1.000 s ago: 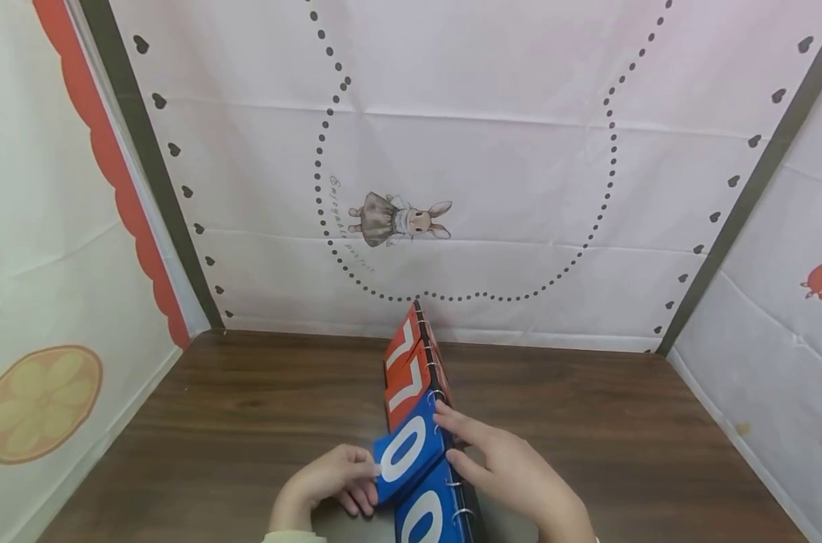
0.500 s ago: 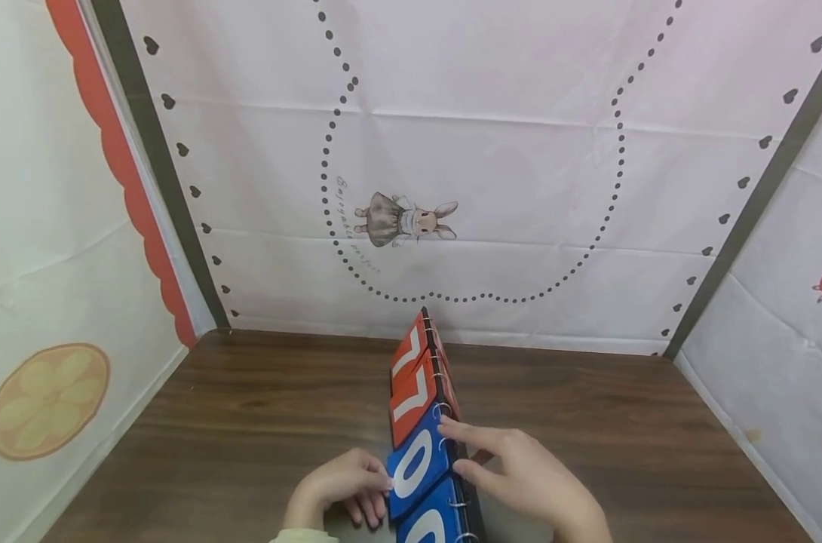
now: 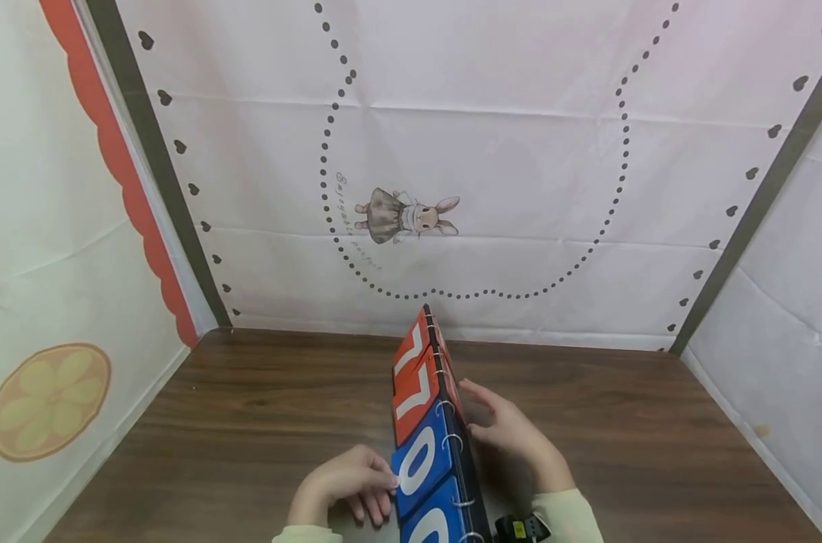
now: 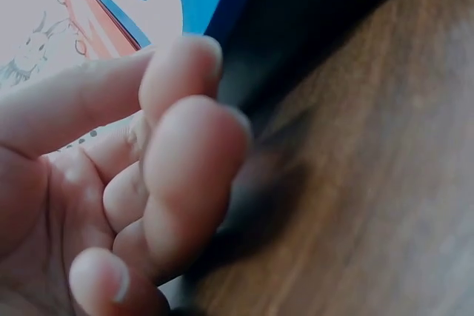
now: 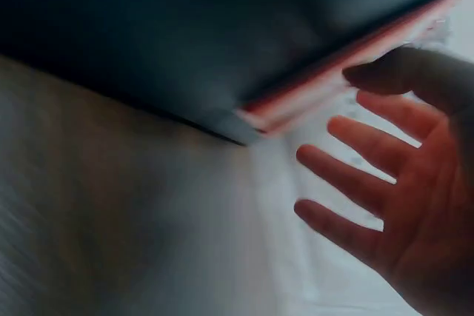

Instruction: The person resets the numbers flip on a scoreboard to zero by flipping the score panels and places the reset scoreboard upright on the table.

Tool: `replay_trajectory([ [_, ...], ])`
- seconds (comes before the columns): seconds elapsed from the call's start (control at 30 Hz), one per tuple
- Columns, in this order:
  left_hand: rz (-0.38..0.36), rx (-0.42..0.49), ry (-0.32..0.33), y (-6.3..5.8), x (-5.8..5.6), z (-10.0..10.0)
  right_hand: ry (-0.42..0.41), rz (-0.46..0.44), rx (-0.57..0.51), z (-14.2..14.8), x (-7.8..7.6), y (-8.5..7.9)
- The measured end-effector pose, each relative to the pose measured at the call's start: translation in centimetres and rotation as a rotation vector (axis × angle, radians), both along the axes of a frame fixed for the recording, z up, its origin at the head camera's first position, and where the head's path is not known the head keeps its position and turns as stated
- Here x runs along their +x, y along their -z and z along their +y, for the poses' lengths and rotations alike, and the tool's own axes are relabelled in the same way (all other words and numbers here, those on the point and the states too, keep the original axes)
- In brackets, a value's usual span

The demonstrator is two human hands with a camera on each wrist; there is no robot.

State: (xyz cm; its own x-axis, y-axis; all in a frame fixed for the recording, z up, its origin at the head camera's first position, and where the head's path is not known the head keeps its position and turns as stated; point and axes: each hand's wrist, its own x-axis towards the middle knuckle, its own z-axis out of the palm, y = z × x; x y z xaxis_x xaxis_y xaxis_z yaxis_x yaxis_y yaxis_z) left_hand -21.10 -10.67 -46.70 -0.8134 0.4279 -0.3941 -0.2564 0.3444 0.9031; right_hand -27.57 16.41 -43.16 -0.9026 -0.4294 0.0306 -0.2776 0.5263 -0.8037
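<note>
One hand per side of the work. Left hand (image 3: 357,483): fingers curled, tips at the left edge of the upper blue card (image 3: 421,464), which bears a white 0; the card lies just right of the tips. Pinched or merely touched? Can't tell: both views leave the contact hidden. Next, the flip scoreboard (image 3: 454,430), standing tent-like on the wooden table (image 3: 248,430), long axis running away from the person toward the back wall, ring spine on top. Second blue card (image 3: 441,513) nearer the person, red cards (image 3: 411,400) beyond. The blue faces slope down leftward from the rings, so the left hand is nearer their free edges. Right hand (image 3: 509,437): beyond the spine, fingers extended, gripping nothing, just beside the board's right face; contact unclear. Far right, black device (image 3: 519,528) at the sleeve (image 3: 567,516).
</note>
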Motion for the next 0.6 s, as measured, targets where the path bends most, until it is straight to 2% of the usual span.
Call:
replay_trajectory([
  [0.1,0.034,-0.018,-0.049,0.2,0.1,0.0,-0.072,-0.104,-0.083,-0.1,-0.1,1.4],
  [0.2,0.158,-0.038,-0.164,-0.5,-0.8,0.0,-0.11,-0.142,-0.111,-0.1,-0.4,1.4],
  [0.27,0.283,-0.057,-0.283,-1.7,-1.5,0.3,-0.137,-0.158,-0.111,0.0,-0.5,1.0],
  [0.33,0.429,-0.057,-0.394,-3.6,-2.3,0.7,-0.171,-0.174,-0.104,0.2,-0.4,0.3],
  [0.4,0.557,-0.057,-0.449,-5.8,-2.9,1.3,-0.207,-0.198,-0.086,0.5,-0.4,-0.6],
  [0.43,0.622,-0.056,-0.443,-6.8,-3.3,1.6,-0.22,-0.206,-0.068,0.6,-0.3,-1.0],
  [0.5,0.708,-0.047,-0.382,-8.1,-3.8,2.3,-0.239,-0.214,-0.032,0.8,-0.3,-2.0],
  [0.6,0.743,-0.085,-0.239,-8.5,-4.1,3.2,-0.23,-0.203,0.014,1.1,-0.3,-3.2],
])
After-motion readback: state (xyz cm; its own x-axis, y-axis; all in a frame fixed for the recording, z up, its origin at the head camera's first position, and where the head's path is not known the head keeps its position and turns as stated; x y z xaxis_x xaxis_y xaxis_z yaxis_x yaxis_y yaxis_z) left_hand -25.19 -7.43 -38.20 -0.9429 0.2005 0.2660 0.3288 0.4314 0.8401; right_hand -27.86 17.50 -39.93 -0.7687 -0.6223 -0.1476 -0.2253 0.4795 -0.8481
